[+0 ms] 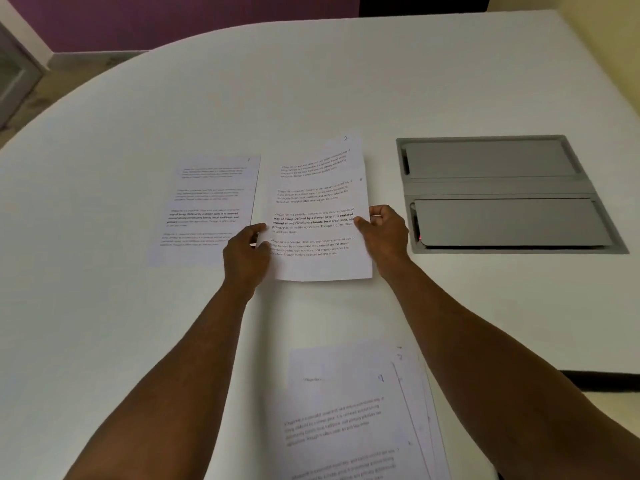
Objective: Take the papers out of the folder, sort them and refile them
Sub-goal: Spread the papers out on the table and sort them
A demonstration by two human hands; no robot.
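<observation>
Both hands share one grip on a single printed sheet (pixel 317 209) at the centre of the frame. The left hand (pixel 246 252) pinches its left edge, thumb on top and fingers curled beneath. The right hand (pixel 386 230) pinches the right edge at about the same height, thumb lying across the print. The sheet's near end is lifted off the worktop (pixel 104 306) and bows slightly between the two hands; whether its far end touches the surface cannot be told.

Going left to right: a second sheet (pixel 207 206) lies flat just beside the held one, left of centre, their long edges nearly meeting. Both carry four blocks of small text, one partly bold, and a handwritten mark at the upper right corner. At the lower centre a fanned stack of papers (pixel 346 410) waits, the top page marked with a handwritten 9. No folder can be made out for certain, though a thin line slants across that stack. At the right of the frame a grey recessed panel (pixel 502 192) with two flat lids is set into the worktop.

The paper looks thin, light and floppy, matte and easily creased. It would likely slide freely on the smooth white worktop. Holding opposite edges at mid-height, as here, should keep it from sagging or folding.
</observation>
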